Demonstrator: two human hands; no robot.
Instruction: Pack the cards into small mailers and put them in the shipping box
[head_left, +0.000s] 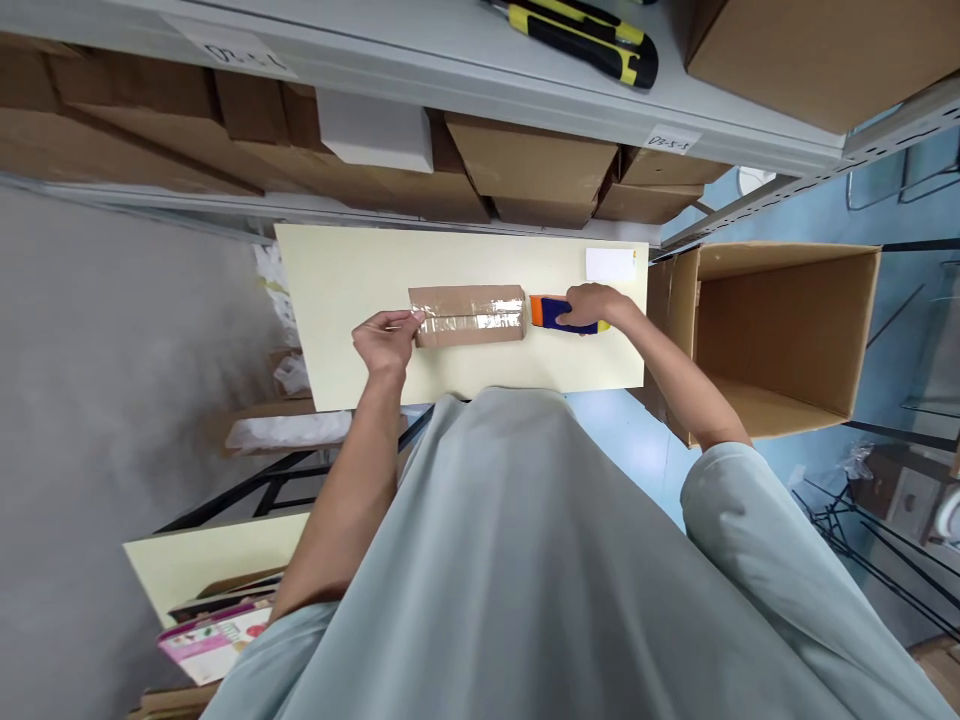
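A flat brown cardboard package (469, 316) with shiny clear tape along its middle lies on the pale yellow table (480, 370). My left hand (386, 340) pinches the package's left end between thumb and fingers. To the right of the package, my right hand (592, 305) is closed around a blue and orange item (551, 312) with a yellow end, which looks like a tape dispenser. Its orange end sits close to the package's right end, with a small gap between them. A white paper or card (609, 265) lies at the table's back right corner.
A large open cardboard box (780, 330) stands right of the table. Behind it runs a shelf (480, 90) with brown boxes (532, 160) below and a yellow-black cutter (592, 40) on top. Packaging (217, 640) sits at lower left.
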